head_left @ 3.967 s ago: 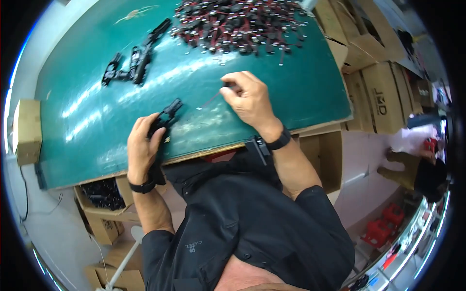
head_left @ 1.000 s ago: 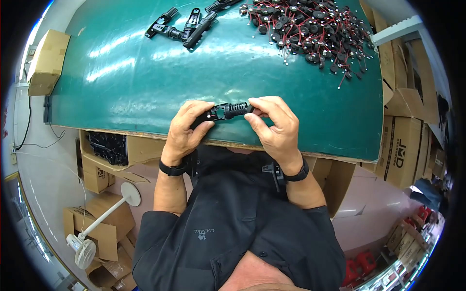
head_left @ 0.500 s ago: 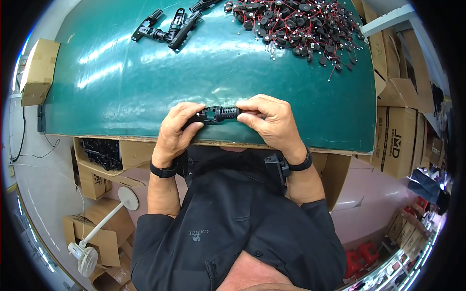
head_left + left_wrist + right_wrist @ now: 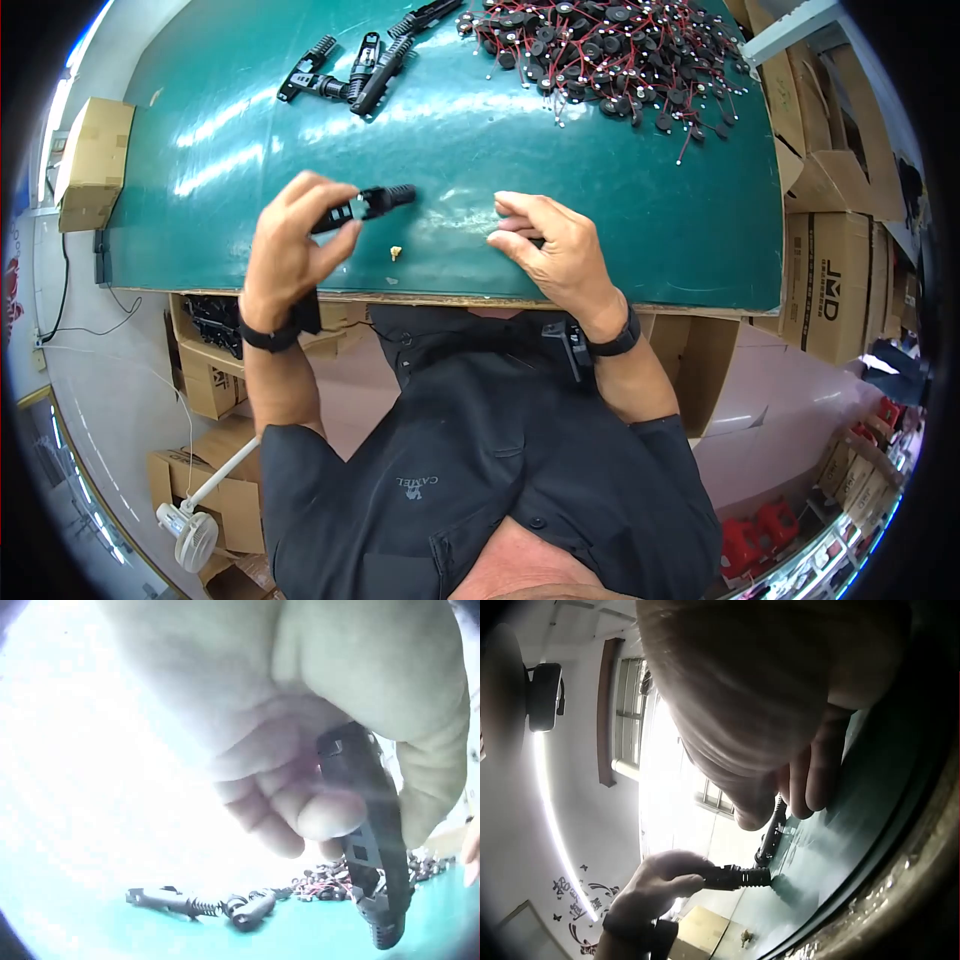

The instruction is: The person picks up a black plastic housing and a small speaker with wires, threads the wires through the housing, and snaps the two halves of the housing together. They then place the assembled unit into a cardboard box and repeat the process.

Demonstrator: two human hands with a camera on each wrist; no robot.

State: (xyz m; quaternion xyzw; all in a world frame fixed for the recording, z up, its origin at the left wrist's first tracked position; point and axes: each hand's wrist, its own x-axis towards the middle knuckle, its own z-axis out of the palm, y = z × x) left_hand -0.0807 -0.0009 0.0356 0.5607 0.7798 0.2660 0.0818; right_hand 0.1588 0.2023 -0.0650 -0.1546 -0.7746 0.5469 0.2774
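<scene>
My left hand (image 4: 300, 235) holds a black plastic housing (image 4: 378, 203) between thumb and fingers, over the near part of the green table (image 4: 600, 200). The housing has a ribbed end that points away from the palm and rectangular cut-outs along its side, which show in the left wrist view. To the right, apart from the housing, is my right hand (image 4: 555, 245), low over the table with fingers loosely bent and nothing seen between them. A small yellowish piece (image 4: 396, 253) lies on the table between the hands.
Several similar black housings (image 4: 365, 75) lie together farther back. A large heap of black round parts with red wires (image 4: 620, 50) covers the back right. A cardboard box (image 4: 95, 165) stands at the left edge. Below the table edge is an open carton of black parts (image 4: 212, 322).
Four seconds ago my right hand held a red-wired part. Then both hands gripped the housing; now the right has let go and the left has carried it left, showing the yellowish piece.
</scene>
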